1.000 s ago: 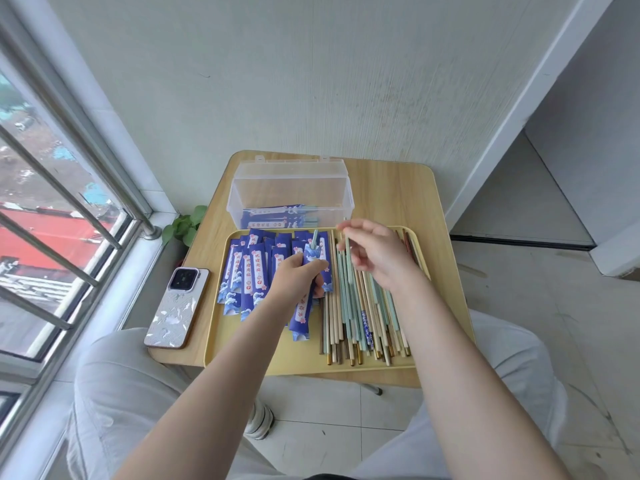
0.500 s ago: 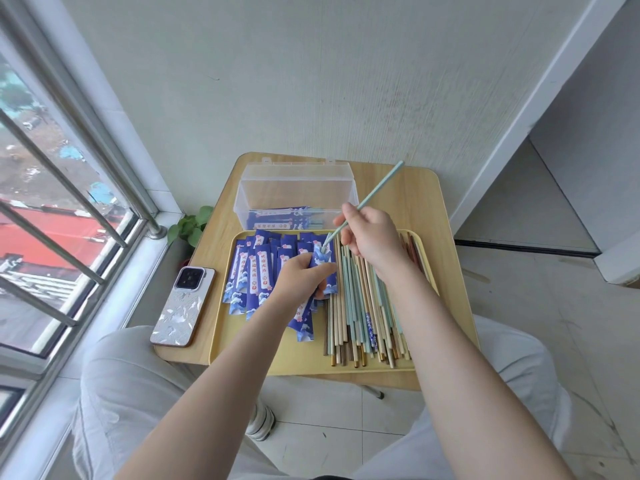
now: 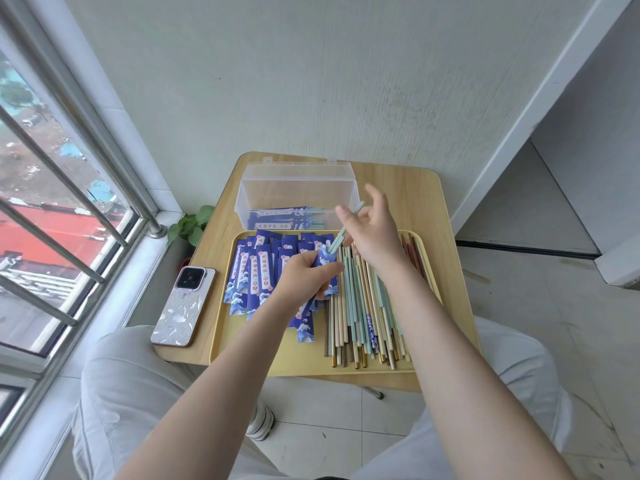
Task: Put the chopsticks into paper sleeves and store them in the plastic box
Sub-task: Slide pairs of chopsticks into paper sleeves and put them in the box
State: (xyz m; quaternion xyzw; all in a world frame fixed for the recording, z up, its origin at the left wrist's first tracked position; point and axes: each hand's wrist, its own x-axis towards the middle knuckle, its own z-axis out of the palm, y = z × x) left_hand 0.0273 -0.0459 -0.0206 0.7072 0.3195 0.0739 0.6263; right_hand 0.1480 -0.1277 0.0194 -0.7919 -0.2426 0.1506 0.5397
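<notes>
My left hand [image 3: 304, 275] grips a blue paper sleeve [image 3: 325, 260] over the yellow tray [image 3: 242, 355]. A teal chopstick [image 3: 357, 210] stands tilted with its lower end inside the sleeve's mouth. My right hand [image 3: 375, 233] hovers at the chopstick's upper part with fingers spread; the stick runs between thumb and fingers. Empty blue sleeves [image 3: 256, 271] lie piled on the tray's left half, and loose chopsticks [image 3: 360, 313] lie in a row on its right half. The clear plastic box [image 3: 298, 188] stands open behind the tray, with sleeved chopsticks [image 3: 280, 218] at its bottom.
The tray sits on a small wooden table [image 3: 408, 188] against the wall. A phone [image 3: 183, 306] lies at the table's left edge, beside a small green plant [image 3: 190, 225] and a barred window [image 3: 69, 202]. Dark red chopsticks [image 3: 412, 251] lie along the tray's right rim.
The teal chopstick has slid deeper into the sleeve. My right hand has gone from pinching it to spread fingers. My left hand keeps its hold on the sleeve.
</notes>
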